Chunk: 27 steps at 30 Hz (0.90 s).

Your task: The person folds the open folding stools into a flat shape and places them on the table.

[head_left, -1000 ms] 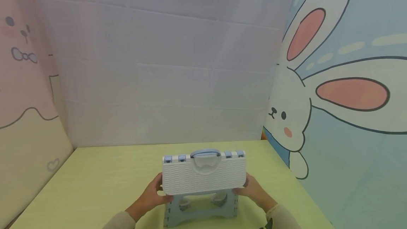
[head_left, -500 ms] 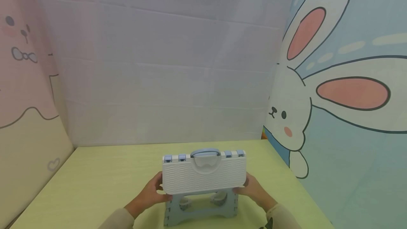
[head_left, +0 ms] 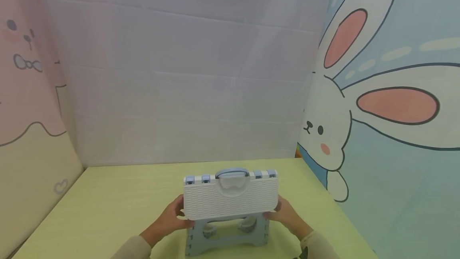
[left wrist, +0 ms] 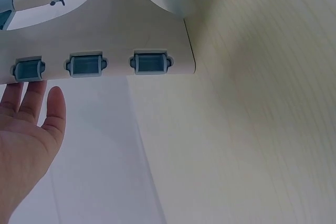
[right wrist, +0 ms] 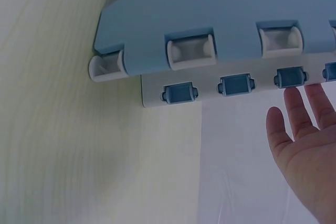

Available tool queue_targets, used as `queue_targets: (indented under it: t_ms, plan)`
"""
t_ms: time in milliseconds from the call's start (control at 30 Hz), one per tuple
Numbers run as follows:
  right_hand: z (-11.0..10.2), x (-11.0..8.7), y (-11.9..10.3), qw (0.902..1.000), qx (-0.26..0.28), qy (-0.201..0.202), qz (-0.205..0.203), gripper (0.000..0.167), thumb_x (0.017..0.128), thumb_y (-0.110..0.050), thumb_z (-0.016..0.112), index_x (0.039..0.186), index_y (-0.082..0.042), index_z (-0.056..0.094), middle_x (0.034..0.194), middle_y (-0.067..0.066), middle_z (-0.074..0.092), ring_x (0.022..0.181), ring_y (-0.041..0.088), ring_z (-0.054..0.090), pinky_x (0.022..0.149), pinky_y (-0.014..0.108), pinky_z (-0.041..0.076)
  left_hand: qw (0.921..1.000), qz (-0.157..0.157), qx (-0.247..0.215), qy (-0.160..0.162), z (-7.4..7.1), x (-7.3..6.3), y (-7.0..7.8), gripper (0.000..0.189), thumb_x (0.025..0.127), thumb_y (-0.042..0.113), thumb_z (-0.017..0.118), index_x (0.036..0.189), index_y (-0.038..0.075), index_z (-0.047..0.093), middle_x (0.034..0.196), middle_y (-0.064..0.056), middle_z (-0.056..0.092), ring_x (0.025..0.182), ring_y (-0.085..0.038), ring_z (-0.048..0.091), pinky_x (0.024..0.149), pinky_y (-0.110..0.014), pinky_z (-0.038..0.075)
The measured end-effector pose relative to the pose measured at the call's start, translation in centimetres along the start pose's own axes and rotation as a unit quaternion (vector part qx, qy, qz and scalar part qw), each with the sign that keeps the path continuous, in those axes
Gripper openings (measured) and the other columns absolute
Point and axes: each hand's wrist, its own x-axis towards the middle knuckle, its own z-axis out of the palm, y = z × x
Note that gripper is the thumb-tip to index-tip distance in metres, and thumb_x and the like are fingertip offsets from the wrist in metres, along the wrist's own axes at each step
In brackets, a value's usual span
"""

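Note:
A folding step stool (head_left: 230,199), unfolded, stands upright on the near part of the table. Its white seat has a woven texture and a blue carry handle (head_left: 232,172) along the far edge, with light blue legs (head_left: 230,244) below. My left hand (head_left: 170,216) holds the left end, thumb in front at the leg and fingers up along the seat's side. At the opposite end my right hand (head_left: 287,216) grips in the same way. In the left wrist view, fingertips touch the lower edge of a pale hinged panel (left wrist: 113,32); the right wrist view shows likewise beside a blue panel (right wrist: 210,14).
The pale yellow-green table (head_left: 136,195) spreads out around the stool. A white cloth (head_left: 187,91) hangs behind its far edge. Cartoon-printed panels (head_left: 406,179) stand along the right and left sides.

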Motion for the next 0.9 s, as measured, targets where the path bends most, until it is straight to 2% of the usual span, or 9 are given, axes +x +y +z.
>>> queue_targets:
  t_ms: [100,400,533,700,900]
  plan:
    - [0.05,-0.11,0.06,1.0,0.002,-0.001,-0.001,0.075,0.082,-0.013,0.072,0.141,0.01,0.032,0.139,0.028,0.044,0.127,0.047,0.039,0.101,0.056,0.036,1.0,-0.001,0.0,-0.002,0.02,-0.02,0.07,0.074,0.079,0.01,0.076,0.136,-0.011,0.034,0.122,-0.018,0.055,0.101,-0.017,0.051,0.082,-0.036,0.044]
    - [0.03,-0.25,0.3,1.0,0.005,-0.001,0.005,0.073,0.083,-0.012,0.072,0.141,0.011,0.032,0.138,0.029,0.044,0.125,0.046,0.042,0.099,0.053,0.04,0.9997,-0.023,0.006,0.002,0.21,-0.15,-0.03,0.073,0.08,0.012,0.076,0.136,-0.01,0.035,0.122,-0.017,0.056,0.102,-0.021,0.051,0.082,-0.038,0.043]
    - [0.02,-0.3,0.11,1.0,-0.001,0.003,0.009,0.073,0.083,-0.011,0.072,0.141,0.01,0.032,0.138,0.028,0.045,0.125,0.045,0.043,0.099,0.053,0.04,0.9999,-0.014,0.002,-0.003,0.18,-0.17,-0.02,0.072,0.08,0.011,0.076,0.135,-0.011,0.035,0.123,-0.02,0.055,0.102,-0.021,0.051,0.082,-0.038,0.043]
    - [-0.03,-0.24,-0.22,1.0,-0.002,0.002,0.006,0.072,0.083,-0.01,0.071,0.14,0.01,0.033,0.138,0.028,0.045,0.125,0.045,0.043,0.099,0.053,0.04,1.0,0.005,0.005,-0.007,-0.04,-0.09,-0.07,0.071,0.08,0.01,0.075,0.135,-0.012,0.036,0.123,-0.024,0.055,0.102,-0.016,0.053,0.082,-0.034,0.046]
    - [-0.03,-0.32,-0.26,1.0,-0.008,0.001,0.004,0.071,0.083,-0.01,0.071,0.14,0.011,0.034,0.137,0.028,0.046,0.123,0.044,0.045,0.097,0.051,0.043,0.9999,-0.001,0.01,-0.006,-0.05,-0.02,-0.07,0.072,0.08,0.011,0.076,0.135,-0.012,0.036,0.121,-0.022,0.056,0.101,-0.019,0.053,0.082,-0.038,0.045]
